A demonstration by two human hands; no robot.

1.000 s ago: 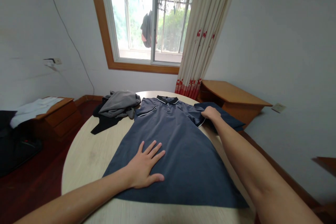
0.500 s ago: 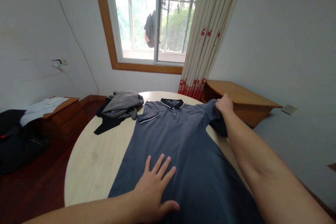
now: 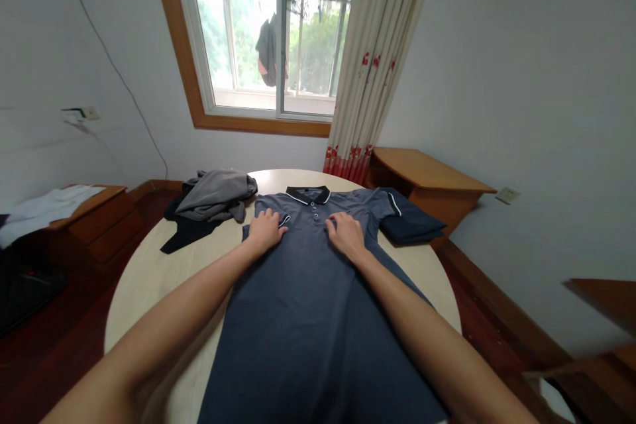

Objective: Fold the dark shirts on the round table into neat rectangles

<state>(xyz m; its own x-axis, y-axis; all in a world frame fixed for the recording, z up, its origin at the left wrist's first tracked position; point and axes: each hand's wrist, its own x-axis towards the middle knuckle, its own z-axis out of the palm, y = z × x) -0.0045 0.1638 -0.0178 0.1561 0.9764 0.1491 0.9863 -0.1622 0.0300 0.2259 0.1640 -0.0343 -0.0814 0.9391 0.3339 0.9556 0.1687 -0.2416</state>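
A dark grey polo shirt lies spread face up, its black collar with white trim toward the window. My left hand rests on the folded-in left sleeve, fingers forward and thumb apart; the white-edged cuff shows between thumb and forefinger. On the right side of the chest, beside the button placket, my right hand touches the cloth, fingers slightly bent and thumb apart. The right sleeve sticks outward. My forearms cover parts of the shirt's sides.
The round pale table carries a heap of grey and black clothes at back left. A folded dark garment lies at its right edge. Beyond stand a wooden desk, a curtain and a low wooden cabinet.
My right hand has let go of the right sleeve and moved inward onto the chest. My left hand has moved forward from the lower shirt to the left sleeve. The view has turned slightly right.
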